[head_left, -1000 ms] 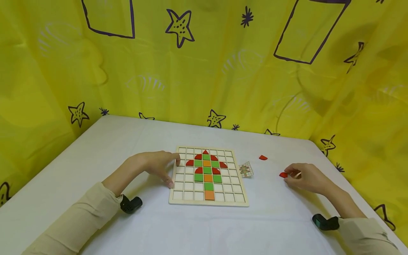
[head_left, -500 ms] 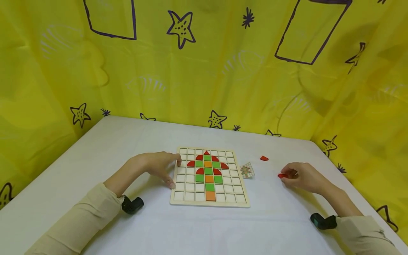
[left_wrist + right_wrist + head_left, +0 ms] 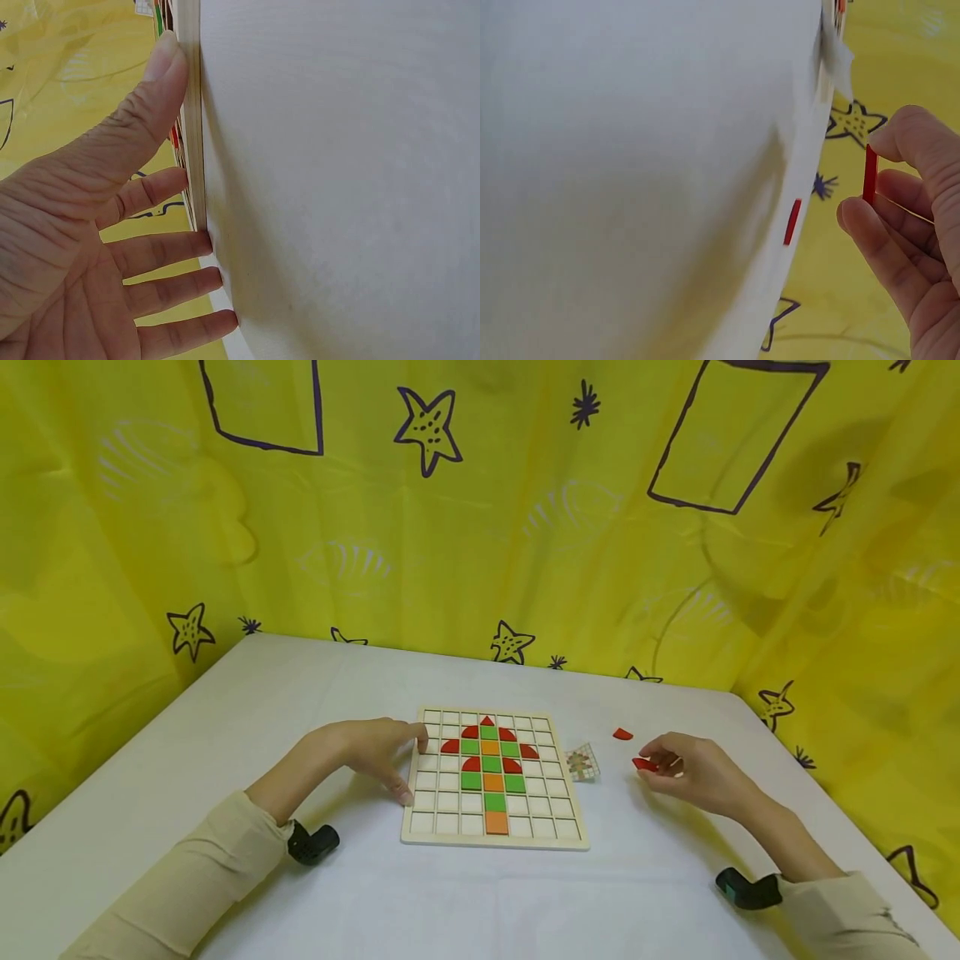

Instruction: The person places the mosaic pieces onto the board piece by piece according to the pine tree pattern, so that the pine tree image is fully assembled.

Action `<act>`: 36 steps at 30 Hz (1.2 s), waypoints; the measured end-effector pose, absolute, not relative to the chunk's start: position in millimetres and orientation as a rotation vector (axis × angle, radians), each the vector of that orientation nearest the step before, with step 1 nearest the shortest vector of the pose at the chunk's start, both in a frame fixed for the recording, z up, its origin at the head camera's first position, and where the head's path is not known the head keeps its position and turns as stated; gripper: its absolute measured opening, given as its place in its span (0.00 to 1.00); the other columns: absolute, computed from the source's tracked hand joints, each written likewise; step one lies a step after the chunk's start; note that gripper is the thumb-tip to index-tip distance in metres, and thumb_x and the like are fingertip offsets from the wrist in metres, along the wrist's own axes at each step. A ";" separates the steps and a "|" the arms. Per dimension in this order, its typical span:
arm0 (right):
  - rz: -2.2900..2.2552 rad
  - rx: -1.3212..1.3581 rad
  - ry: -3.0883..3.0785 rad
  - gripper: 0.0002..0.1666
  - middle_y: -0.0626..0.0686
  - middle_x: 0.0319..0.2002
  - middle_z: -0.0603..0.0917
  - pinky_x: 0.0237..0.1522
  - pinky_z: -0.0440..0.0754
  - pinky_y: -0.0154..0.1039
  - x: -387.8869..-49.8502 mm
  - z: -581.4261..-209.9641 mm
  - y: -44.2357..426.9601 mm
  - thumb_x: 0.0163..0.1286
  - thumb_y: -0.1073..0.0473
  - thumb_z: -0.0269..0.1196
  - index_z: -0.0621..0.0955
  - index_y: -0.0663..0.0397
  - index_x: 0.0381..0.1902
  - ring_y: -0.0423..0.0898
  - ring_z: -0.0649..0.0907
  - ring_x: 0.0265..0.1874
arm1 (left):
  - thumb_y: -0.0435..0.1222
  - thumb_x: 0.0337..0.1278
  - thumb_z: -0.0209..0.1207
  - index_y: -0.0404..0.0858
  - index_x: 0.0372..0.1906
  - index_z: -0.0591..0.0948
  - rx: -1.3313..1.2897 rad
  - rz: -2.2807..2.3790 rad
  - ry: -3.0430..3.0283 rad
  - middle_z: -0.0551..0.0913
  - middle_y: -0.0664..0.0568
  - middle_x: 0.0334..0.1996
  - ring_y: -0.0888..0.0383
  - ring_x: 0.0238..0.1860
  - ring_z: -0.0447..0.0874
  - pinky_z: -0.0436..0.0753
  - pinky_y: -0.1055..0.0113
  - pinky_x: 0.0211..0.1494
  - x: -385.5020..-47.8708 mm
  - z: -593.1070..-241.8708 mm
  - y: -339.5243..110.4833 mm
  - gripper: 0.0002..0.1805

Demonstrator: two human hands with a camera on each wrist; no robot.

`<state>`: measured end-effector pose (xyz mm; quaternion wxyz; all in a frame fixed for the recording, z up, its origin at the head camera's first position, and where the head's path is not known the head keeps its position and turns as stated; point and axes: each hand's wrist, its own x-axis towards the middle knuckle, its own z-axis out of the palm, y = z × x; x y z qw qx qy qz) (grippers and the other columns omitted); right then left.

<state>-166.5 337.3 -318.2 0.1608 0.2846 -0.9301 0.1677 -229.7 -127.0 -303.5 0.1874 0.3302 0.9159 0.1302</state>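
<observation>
A square wooden grid board lies on the white table, with red, green and orange tiles set in a tree-like pattern. My left hand rests at its left edge, thumb and index finger touching the rim. In the left wrist view the other fingers of the left hand stretch out, spread apart, beside the board. My right hand pinches a red quarter-round tile between thumb and fingertips, above the table right of the board. The right wrist view shows this red quarter-round tile edge-on.
Another red quarter-round tile lies on the table beyond the right hand. A small pattern card sits against the board's right edge. A yellow curtain with drawn stars hangs behind and at the sides of the table.
My right hand has lifted the red quarter-round tile from the table and moved left toward the board. The left hand stays at the board's edge.
</observation>
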 end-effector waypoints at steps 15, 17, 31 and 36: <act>0.624 1.005 -2.501 0.16 0.37 0.31 0.82 0.32 0.83 0.31 -164.0 -310.4 294.2 0.52 0.72 0.76 0.85 0.53 0.37 0.35 0.80 0.28 | 0.50 0.43 0.79 0.45 0.55 0.73 0.922 0.368 2.584 0.79 0.49 0.52 0.53 0.51 0.74 0.75 0.52 0.62 -230.2 -304.6 -126.8 0.36; 0.631 1.024 -2.497 0.16 0.38 0.31 0.82 0.32 0.83 0.31 -164.0 -310.3 288.5 0.53 0.72 0.75 0.85 0.52 0.37 0.35 0.80 0.28 | 0.50 0.43 0.79 0.45 0.54 0.73 0.919 0.372 2.583 0.79 0.49 0.52 0.53 0.51 0.74 0.75 0.52 0.62 -230.0 -304.4 -126.8 0.36; 0.660 1.096 -2.520 0.14 0.38 0.32 0.83 0.32 0.82 0.33 -171.2 -314.4 251.0 0.56 0.67 0.76 0.85 0.52 0.38 0.35 0.80 0.29 | 0.52 0.42 0.80 0.46 0.54 0.73 0.914 0.371 2.583 0.79 0.49 0.54 0.54 0.52 0.75 0.75 0.52 0.61 -231.2 -306.1 -126.9 0.36; 0.694 1.113 -2.558 0.12 0.40 0.32 0.83 0.33 0.82 0.33 -173.8 -316.9 239.5 0.57 0.67 0.75 0.85 0.53 0.38 0.36 0.80 0.30 | 0.52 0.42 0.80 0.46 0.54 0.74 0.922 0.374 2.582 0.79 0.49 0.54 0.54 0.51 0.75 0.75 0.52 0.61 -231.2 -306.0 -127.1 0.36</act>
